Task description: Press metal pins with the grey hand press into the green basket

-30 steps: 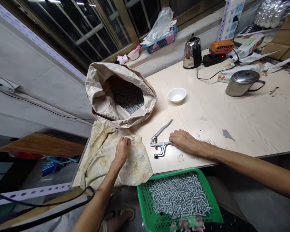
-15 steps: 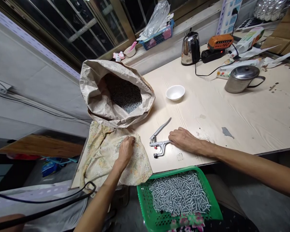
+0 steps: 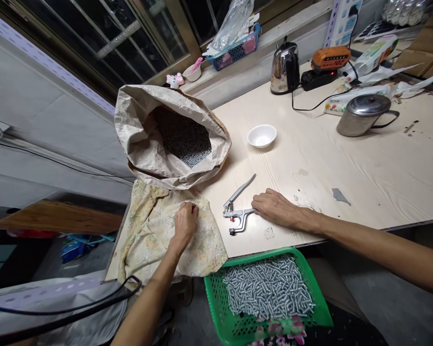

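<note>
My left hand [image 3: 186, 222] rests on a floral cloth [image 3: 153, 250], fingers curled together over a small scatter of thin metal pieces [image 3: 193, 204]. What sits between its fingertips is hidden. On the bare tabletop, my right hand [image 3: 274, 206] is closed round the end of one handle of the grey snap pliers [image 3: 240, 216]. The pliers lie with their other handle spread away. Behind the cloth stands a large woven sack [image 3: 140, 158], rolled open, with many small metal pieces inside. Below the table edge, a green basket [image 3: 216, 307] holds a heap of silvery screws [image 3: 270, 288].
A white bowl [image 3: 261, 136] stands beyond the pliers. Further back are a steel kettle [image 3: 283, 72], an orange battery [image 3: 330, 58] on a charger and a lidded metal mug [image 3: 362, 117]. A grey scrap [image 3: 341, 195] lies at right. A blue basket [image 3: 234, 50] is on the sill.
My left hand has shifted slightly left on the cloth, its fingers still curled. My right hand and the pliers stay put. The view has tilted a little.
</note>
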`<state>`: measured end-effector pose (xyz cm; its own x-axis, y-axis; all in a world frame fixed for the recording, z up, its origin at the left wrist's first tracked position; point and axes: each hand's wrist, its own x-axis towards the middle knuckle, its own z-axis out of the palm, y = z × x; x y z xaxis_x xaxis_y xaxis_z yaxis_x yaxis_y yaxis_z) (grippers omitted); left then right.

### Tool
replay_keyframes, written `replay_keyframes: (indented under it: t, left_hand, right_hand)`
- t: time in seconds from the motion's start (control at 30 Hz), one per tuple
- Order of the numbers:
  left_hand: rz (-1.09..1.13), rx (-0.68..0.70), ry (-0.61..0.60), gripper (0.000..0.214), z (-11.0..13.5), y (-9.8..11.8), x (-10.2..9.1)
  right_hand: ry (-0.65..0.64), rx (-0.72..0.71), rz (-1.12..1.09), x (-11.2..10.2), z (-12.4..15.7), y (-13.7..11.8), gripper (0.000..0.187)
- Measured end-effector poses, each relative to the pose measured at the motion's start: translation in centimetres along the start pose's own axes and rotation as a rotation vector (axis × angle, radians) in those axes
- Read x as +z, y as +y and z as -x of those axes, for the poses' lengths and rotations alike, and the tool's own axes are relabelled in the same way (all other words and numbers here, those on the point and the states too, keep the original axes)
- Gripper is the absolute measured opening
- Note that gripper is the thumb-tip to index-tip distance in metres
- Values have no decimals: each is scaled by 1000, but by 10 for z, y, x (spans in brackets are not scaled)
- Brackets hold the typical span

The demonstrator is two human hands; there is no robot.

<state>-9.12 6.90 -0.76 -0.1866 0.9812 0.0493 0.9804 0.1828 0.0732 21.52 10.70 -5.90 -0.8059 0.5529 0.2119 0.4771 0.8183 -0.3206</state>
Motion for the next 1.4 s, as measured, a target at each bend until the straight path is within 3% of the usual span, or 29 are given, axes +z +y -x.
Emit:
replay_keyframes:
  t: [0.1,0.2,0.3,0.43,0.77,1.17,1.27,1.4]
  left_hand:
    - [227,-44,81,19,11,16,-13]
    - [519,-122,-38,26,37,43,-20]
    - [727,-150,-140,30,66,65,-14]
    - [800,-209,-136,33,85,73,3]
    - [893,-310,-230,39,79,71,20]
    - [939,-470,-788,36,60,72,2]
    - [942,-528,-840,36,62,72,3]
    - [972,-589,-819,35,66,72,4]
  right_hand:
    - [43,-64,32,2,1,2,24]
    - [108,-119,130,-1,2,1,30]
    - [125,-148,196,-8,2,-4,34]
    - [114,-171,209,-14,2,-8,35]
    - [99,-155,217,-11,2,-7,35]
    - [-55,-99,137,-12,0,-9,27]
    - [-77,-81,91,-12,0,-10,23]
    - [-114,-42,33,-18,2,-10,15]
